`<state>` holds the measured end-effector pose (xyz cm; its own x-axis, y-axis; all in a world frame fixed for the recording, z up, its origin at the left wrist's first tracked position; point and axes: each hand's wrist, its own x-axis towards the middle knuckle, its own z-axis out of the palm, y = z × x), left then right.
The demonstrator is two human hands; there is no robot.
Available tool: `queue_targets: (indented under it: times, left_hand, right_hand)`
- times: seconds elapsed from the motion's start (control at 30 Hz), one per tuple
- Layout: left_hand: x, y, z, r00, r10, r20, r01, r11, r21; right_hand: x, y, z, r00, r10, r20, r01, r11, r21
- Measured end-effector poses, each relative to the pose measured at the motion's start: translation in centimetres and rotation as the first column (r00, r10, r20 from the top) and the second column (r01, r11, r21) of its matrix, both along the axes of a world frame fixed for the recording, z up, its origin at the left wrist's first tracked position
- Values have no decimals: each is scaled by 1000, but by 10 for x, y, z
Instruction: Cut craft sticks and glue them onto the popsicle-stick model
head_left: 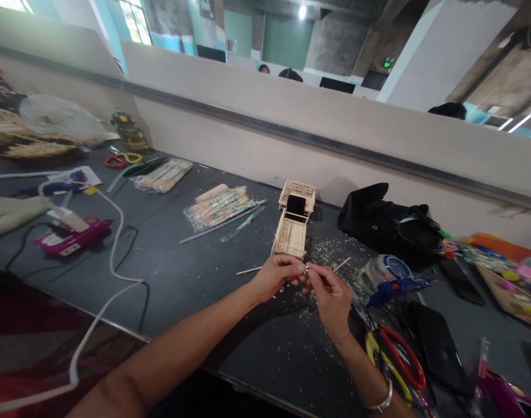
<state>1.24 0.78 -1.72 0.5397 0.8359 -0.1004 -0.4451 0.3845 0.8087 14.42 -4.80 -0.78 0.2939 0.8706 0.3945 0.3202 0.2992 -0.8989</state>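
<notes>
My left hand [274, 277] and my right hand [333, 295] meet over the dark table, fingertips pinched together. Between them are small pale pieces of wooden stick [306, 269]; their exact shape is too small to make out. Just beyond my fingers stands a little chair-like model built of wooden sticks [290, 237], with slatted rows and a latticed back. A black rectangular object [296, 206], perhaps a phone, rests on it. One loose stick [249, 271] lies left of my left hand, and another stick [342, 265] lies past my right hand. Cut crumbs are scattered around.
Bags of chopsticks [224, 208] lie left of the model. On the right are a black bag [378, 223], a clear jar [383, 271], a blue glue gun [398, 289] and red-and-yellow-handled pliers [402, 357]. A white cable [117, 249] crosses the left side near a purple power strip [76, 237].
</notes>
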Motion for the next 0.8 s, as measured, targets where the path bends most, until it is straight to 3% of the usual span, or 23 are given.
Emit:
queue_targets:
  times: [0.2, 0.53, 0.8]
  left_hand:
    - [1, 0, 0, 1000, 18, 11, -17, 999, -31]
    - [2, 3, -3, 997, 58, 41, -55, 996, -74]
    - [1, 4, -3, 995, 75, 73, -65, 989, -130]
  right_hand:
    - [-1, 0, -2, 999, 9, -48, -10, 1000, -10]
    - [0, 3, -7, 984, -72, -163, 47, 987, -153]
    - [-2, 5, -3, 983, -33, -182, -1, 983, -184]
